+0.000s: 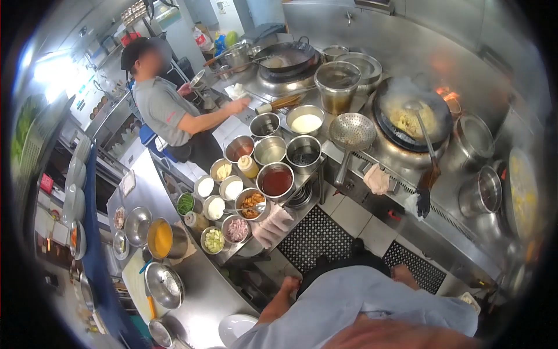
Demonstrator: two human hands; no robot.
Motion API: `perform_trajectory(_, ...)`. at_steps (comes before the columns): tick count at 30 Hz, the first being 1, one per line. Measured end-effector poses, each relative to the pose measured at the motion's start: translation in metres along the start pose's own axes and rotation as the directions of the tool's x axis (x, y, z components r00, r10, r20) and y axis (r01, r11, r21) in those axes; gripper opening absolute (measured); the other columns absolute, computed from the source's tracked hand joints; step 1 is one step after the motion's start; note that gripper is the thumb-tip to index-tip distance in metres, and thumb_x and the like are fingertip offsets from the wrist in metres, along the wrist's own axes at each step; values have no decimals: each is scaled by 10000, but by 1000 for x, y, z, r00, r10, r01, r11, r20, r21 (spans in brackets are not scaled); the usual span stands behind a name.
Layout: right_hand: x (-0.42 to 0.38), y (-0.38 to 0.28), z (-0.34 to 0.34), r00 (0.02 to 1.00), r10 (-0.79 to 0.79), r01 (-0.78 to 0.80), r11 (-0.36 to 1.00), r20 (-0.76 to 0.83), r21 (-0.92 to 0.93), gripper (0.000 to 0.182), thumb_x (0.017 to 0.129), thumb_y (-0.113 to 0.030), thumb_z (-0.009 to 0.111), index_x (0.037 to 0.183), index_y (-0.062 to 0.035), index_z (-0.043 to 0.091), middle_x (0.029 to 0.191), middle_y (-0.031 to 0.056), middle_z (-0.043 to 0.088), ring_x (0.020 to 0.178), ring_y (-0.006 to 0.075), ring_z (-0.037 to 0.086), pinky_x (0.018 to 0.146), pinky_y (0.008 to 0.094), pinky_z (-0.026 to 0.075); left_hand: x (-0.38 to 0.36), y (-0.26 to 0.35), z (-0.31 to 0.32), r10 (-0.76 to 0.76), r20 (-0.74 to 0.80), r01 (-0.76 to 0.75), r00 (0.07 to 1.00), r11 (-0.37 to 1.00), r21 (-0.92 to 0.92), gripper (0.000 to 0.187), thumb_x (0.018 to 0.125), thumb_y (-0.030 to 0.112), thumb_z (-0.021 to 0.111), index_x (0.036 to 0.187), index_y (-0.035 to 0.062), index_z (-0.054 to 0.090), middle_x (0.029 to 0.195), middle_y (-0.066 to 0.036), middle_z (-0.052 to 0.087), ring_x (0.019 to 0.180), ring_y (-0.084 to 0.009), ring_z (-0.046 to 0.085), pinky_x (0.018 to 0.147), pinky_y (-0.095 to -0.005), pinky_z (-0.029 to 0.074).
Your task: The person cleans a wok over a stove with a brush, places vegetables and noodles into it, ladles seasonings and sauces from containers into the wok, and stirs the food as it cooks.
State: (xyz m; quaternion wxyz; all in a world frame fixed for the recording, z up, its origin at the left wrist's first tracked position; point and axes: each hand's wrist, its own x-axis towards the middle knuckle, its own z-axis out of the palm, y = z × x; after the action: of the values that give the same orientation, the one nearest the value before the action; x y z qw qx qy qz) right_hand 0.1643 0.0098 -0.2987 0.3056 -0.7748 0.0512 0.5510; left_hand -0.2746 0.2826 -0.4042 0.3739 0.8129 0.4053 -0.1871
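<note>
My left hand (290, 285) hangs low at my side, near the end of the steel counter; its fingers look curled but are too small to make out. Against the other side of my body, my right hand (403, 276) is partly hidden, above the black perforated floor mat (414, 266). No held thing shows in either hand. In front of me a wok (381, 125) steams on the range, with pale yellow food (410, 121) and a ladle (424, 131) in it. The ladle's dark-wrapped handle rests over the range's front edge. A folded cloth (376, 179) lies beside it.
Sauce and ingredient tubs, including a red sauce pot (275, 179), crowd the steel stand. A perforated strainer (353, 131) sticks out over the range's edge. Flames (447, 94) rise behind the wok. A co-worker (165, 96) stands at the far wok (288, 61). Bowls (164, 285) occupy the left counter.
</note>
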Motion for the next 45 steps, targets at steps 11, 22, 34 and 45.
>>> perform_trajectory(11,-49,-42,19,993,-47,33,991,-106,-132,190,891,-106,540,732,-6,566,607,81,545,510,183,538,439,320,445,-9,3,2,-33,-136,-19,990,931,-363,279,826,207,599,1064,79,668,832,-93,696,668,-217,655,621,-332,517)
perform_trajectory(22,-25,-11,16,998,-46,44,998,-41,-55,199,881,-107,531,695,-34,541,575,59,503,491,159,497,443,335,422,-20,39,-30,-441,44,363,896,672,-646,278,777,184,650,1020,54,684,888,-96,707,816,-199,670,717,-333,511)
perform_trajectory(34,10,22,2,897,-432,433,811,96,-392,159,847,-104,554,711,-25,577,607,67,547,496,171,523,475,327,450,-6,17,-8,-377,39,255,925,542,-800,281,778,135,649,1039,36,670,902,-104,702,774,-193,670,690,-311,525)
perform_trajectory(45,-16,-18,13,996,-85,85,996,-31,24,209,889,-95,531,700,-5,530,587,84,501,441,168,484,374,311,399,6,-7,7,64,-237,-138,970,940,-311,227,811,115,590,997,8,664,892,-119,697,768,-207,668,680,-326,533)
